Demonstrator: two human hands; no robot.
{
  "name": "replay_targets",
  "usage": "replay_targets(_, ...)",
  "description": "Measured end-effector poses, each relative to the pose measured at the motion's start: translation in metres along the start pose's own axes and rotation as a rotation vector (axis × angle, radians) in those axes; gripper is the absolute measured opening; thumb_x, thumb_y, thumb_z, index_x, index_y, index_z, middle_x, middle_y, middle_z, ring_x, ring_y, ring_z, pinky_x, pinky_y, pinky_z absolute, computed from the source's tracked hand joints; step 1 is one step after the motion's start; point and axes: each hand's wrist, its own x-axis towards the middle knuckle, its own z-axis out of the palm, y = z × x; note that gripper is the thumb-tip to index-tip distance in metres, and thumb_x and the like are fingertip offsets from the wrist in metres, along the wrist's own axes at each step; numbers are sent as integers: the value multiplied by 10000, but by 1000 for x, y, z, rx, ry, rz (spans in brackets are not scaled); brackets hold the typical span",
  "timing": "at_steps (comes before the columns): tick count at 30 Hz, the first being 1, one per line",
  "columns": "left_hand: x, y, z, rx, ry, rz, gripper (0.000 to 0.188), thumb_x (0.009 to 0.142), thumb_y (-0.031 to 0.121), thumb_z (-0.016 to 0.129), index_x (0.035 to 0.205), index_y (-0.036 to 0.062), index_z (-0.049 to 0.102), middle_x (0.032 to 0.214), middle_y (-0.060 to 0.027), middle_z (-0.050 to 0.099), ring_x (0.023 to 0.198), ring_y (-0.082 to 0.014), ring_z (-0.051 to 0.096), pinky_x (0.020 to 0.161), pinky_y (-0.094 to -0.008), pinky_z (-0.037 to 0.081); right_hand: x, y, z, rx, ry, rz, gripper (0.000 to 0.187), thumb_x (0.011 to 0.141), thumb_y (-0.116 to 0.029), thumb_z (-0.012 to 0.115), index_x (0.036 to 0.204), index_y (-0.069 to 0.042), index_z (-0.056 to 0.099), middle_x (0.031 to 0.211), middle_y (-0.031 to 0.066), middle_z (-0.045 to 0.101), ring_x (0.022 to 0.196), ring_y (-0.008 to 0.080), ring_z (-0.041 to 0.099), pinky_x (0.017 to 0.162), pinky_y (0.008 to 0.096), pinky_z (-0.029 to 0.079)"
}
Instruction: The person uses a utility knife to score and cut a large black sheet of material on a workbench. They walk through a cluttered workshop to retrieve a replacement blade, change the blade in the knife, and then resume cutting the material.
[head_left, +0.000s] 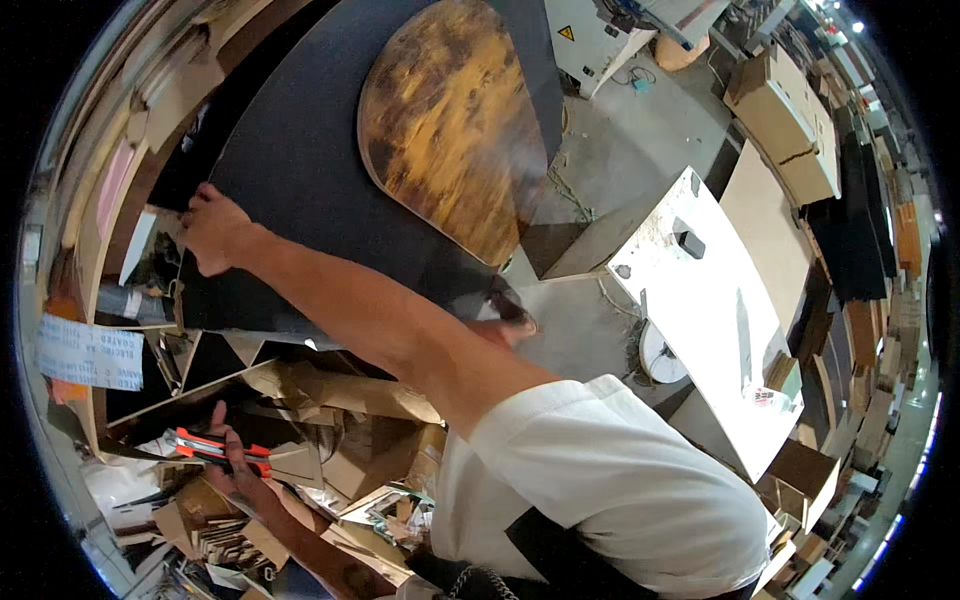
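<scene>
Workshop floor (690, 120): grey, with a bare stretch between the desk (290, 160) and a white-topped cabinet (700, 290), so there is open room on that side.
Desk: black and broad; its left edge runs close by wooden shelving (150, 85), leaving only a narrow gap.
White-topped cabinet: well apart from both hands, to the right across the floor.
Brown mottled board: (440, 120) rounded at one end, lying flat on the desk, clear of the right hand.
Cardboard pieces: (400, 400) crowded below the desk's near edge, so the left hand has clutter close about it.
Right hand: (218, 232) arm stretched over the desk, fingers bent at its left edge; whether they pinch it or merely rest, I cannot tell.
Left hand: (235, 462) fingers around a utility knife, the index finger pointing away.
Utility knife: (192, 443) orange-red and grey, lying crosswise in the left hand, apart from the right hand and the desk's edge.
</scene>
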Motion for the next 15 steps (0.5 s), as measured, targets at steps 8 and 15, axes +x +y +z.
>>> replay_targets(8,119,49,121,455,191,169,550,1001,306,597,1414,-32,463,1263,-127,625,1021,-222,600,913,-372,453,-16,10,-5,216,13,-50,385,694,-293,676,1026,-103,720,1059,87,695,1118,274,592,1113,451,291)
replay_targets(15,214,-32,65,927,21,-7,513,968,361,617,1277,-48,586,1118,-179,688,910,-276,636,825,-394,487,-39,35,-27,519,194,13,274,731,-266,687,945,-94,685,918,81,693,977,250,652,1013,446,377)
